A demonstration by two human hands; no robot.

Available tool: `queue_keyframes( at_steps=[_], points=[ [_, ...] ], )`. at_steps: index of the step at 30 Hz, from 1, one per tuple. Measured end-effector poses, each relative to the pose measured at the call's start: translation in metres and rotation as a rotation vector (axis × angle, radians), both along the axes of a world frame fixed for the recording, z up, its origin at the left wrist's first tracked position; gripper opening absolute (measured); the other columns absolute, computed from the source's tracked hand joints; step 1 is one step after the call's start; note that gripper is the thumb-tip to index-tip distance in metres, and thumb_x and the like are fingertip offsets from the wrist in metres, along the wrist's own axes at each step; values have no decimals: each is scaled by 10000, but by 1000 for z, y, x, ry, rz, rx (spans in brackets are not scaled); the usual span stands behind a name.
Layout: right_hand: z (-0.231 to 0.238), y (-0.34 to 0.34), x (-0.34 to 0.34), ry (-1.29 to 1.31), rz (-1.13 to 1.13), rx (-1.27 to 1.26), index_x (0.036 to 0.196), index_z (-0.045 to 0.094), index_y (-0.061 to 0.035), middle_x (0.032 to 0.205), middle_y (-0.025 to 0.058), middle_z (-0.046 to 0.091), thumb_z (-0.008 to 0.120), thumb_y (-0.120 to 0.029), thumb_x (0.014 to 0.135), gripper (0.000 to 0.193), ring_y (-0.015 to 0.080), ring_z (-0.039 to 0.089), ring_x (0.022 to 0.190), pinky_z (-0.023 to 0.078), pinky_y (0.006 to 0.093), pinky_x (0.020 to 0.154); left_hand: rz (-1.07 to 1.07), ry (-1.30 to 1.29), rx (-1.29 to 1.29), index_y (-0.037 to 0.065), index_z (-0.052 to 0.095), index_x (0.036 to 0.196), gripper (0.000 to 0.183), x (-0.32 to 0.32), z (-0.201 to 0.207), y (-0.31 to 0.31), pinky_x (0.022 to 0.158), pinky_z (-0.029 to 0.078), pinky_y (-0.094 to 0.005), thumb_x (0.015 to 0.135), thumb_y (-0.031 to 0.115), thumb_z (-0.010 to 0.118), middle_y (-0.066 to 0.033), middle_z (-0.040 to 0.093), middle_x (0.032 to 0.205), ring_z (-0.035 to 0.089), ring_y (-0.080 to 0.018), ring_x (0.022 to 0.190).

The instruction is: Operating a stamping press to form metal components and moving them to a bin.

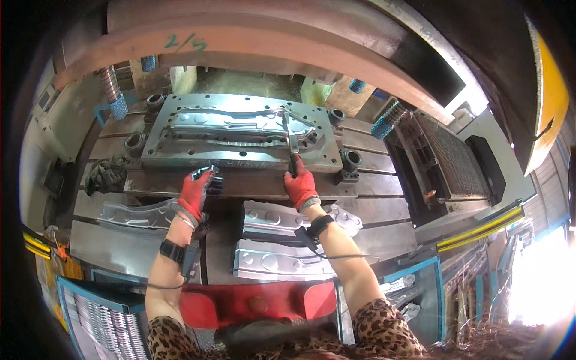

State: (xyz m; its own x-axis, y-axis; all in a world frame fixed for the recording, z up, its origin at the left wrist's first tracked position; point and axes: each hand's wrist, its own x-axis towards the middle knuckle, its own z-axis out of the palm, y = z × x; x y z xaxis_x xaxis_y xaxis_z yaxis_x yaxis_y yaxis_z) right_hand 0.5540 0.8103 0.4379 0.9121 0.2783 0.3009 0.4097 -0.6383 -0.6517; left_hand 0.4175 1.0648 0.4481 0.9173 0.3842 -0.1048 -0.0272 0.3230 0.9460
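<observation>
My right hand (300, 185), in a red glove, is closed round the dark handle of a long, narrow metal tool (293, 143). Its far end reaches over the right part of a formed sheet-metal panel (234, 123) lying on the steel die (171, 144). My left hand (193, 195), also gloved in red, is just off the die's front edge. Its fingers are closed on a small shiny metal piece (205, 171), whose kind I cannot make out. Two stamped panels, one upper (264, 217) and one lower (270, 259), lie near my right forearm, and another panel (138, 213) lies beside my left forearm.
The press's heavy upper part (258, 45) spans overhead. Guide posts with blue ends (118, 107) hang down on both sides. Ringed bushings (135, 142) stand at the die's corners. A dark crumpled cloth (107, 175) lies at left. Blue-framed bins of metal parts (99, 324) stand near me.
</observation>
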Motion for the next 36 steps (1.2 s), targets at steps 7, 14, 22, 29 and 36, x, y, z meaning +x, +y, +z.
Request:
queue_keyframes(
  at_steps=[7, 14, 22, 29, 36],
  points=[
    [2, -8, -6, -58, 73, 98, 1306, 392, -131, 959, 238, 599, 541, -161, 755, 571, 400, 572, 871, 456, 442, 763, 40, -32, 3, 13, 646, 932, 217, -1, -7, -3, 659, 476, -230, 864, 192, 544, -37, 648, 811, 611, -111, 703],
    [30, -4, 16, 93, 24, -36, 1282, 414, -107, 932, 272, 591, 512, -154, 749, 543, 432, 559, 870, 457, 443, 768, 43, -30, -76, 21, 633, 889, 197, 3, -6, -6, 600, 498, -257, 861, 197, 549, -41, 642, 779, 610, -120, 653],
    [-5, -6, 9, -82, -24, -78, 1364, 296, -134, 866, 228, 610, 545, -176, 755, 659, 407, 581, 833, 460, 445, 754, 47, -44, -67, 18, 631, 898, 210, 7, 0, -19, 579, 500, -251, 858, 210, 554, -47, 643, 764, 612, -123, 644],
    [17, -36, -36, 25, 70, 104, 1310, 400, -130, 801, 213, 607, 551, -143, 759, 571, 381, 594, 761, 470, 402, 670, 13, -73, -330, 15, 581, 979, 336, 20, 2, -4, 594, 536, -332, 860, 329, 559, -122, 644, 856, 633, -215, 660],
    [51, -109, -166, 129, 244, 2, 1270, 413, 16, 944, 123, 616, 571, -37, 783, 515, 160, 586, 839, 467, 298, 738, -166, -231, -403, 73, 586, 913, 202, 28, -18, 1, 570, 505, -310, 881, 265, 534, -88, 630, 781, 614, -189, 667]
  ],
)
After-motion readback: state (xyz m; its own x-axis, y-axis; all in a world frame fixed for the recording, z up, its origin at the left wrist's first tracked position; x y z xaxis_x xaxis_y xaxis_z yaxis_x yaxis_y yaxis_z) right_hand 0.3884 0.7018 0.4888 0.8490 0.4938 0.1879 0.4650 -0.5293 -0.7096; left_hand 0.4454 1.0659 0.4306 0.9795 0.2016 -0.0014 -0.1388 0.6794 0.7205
